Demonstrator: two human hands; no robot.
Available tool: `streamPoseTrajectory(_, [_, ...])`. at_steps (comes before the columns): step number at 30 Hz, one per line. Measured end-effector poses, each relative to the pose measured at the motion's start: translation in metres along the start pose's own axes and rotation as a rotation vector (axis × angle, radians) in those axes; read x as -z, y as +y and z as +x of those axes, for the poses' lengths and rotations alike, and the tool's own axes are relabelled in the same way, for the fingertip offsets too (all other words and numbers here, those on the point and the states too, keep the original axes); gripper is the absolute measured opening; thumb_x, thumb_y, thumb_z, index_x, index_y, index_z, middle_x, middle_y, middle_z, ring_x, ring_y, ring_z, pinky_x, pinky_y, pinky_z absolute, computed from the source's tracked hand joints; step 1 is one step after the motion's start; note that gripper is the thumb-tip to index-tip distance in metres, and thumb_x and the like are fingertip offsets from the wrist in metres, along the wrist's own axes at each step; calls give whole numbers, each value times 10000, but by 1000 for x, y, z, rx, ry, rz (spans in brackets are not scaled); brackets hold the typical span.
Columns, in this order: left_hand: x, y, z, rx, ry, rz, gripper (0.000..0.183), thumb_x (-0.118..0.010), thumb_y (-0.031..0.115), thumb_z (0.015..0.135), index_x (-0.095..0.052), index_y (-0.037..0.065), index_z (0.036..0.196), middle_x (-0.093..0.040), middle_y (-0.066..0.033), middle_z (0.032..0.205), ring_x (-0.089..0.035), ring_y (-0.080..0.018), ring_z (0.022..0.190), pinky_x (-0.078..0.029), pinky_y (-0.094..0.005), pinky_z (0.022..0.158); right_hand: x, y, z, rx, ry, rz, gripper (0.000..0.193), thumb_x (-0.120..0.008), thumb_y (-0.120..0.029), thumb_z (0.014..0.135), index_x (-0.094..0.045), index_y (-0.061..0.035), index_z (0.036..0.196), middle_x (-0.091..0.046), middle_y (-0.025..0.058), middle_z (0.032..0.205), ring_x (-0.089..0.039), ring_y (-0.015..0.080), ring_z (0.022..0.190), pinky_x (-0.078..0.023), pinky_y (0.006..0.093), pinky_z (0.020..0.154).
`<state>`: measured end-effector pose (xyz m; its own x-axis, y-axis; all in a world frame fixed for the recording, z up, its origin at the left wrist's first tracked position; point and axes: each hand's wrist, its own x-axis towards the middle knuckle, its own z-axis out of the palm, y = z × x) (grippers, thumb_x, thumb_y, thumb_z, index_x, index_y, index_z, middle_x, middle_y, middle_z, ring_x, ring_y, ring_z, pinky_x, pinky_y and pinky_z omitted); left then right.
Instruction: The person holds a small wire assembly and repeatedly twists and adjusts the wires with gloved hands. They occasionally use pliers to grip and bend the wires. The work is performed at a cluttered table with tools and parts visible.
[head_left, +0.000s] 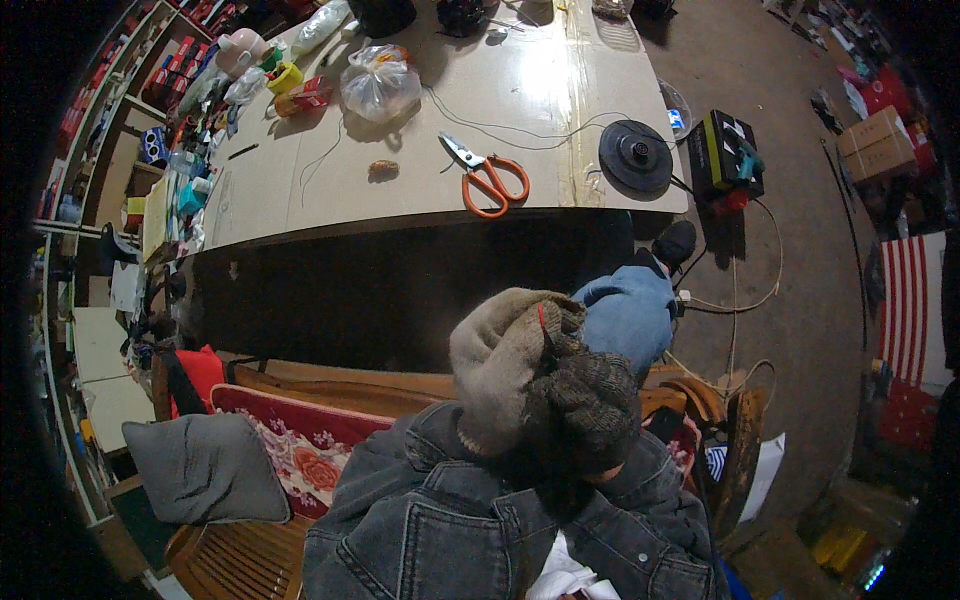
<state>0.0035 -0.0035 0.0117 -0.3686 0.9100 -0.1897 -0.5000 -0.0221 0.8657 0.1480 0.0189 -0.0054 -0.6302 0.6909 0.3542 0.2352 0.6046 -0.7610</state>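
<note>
Head view: a person sits looking down at their own lap, with a long pale counter [300, 190] beyond the knees.
Left hand [500, 370]: in a beige knit glove, raised in front of the chest, curled over and pressed against the right hand.
Right hand [590, 405]: in a dark knit glove, just right of and below the left hand, touching it; fingers bunched.
Grip: the hands are pressed together; a thin red sliver [541, 318] shows at the top where they meet, too small to identify, and I cannot tell which hand pinches it.
Sleeves: dark grey denim jacket [450, 520] cuffs run from the lower edge up to the hands.
Knee: a blue-jeans leg [630, 315] stretches away just above the hands, toward the counter's edge.
Scissors [485, 175]: orange handles, lying on the counter well above the hands, blades pointing up-left.
Disc [636, 155]: black, round, on the counter's right end, right of the scissors.
Bag [380, 85]: clear plastic, knotted, up-left of the scissors.
Cushion [205, 470]: grey, on a wooden bench, well left of the hands, beside a red floral pad [300, 445].
</note>
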Motion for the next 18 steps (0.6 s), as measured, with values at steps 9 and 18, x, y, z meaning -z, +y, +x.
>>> streamPoseTrajectory(9, [4,-9,0,-25,3,-25,268,-606,179,989,-678,-26,1146,-716,-135,1040,-714,-187,913,-594,-308,811,-2,11,-9,26,-87,23,238,-683,-188,868,-746,-120,1087,-708,118,1122,-660,363,1047,-509,487,950])
streamPoseTrajectory(18, [7,-15,-1,40,27,-30,303,-592,222,1009,-664,-21,1176,-717,-144,1068,-725,-201,933,-610,-328,821,-17,18,-24,-35,-22,82,261,-688,-176,867,-735,-106,1113,-689,149,1150,-640,377,1076,-495,513,970])
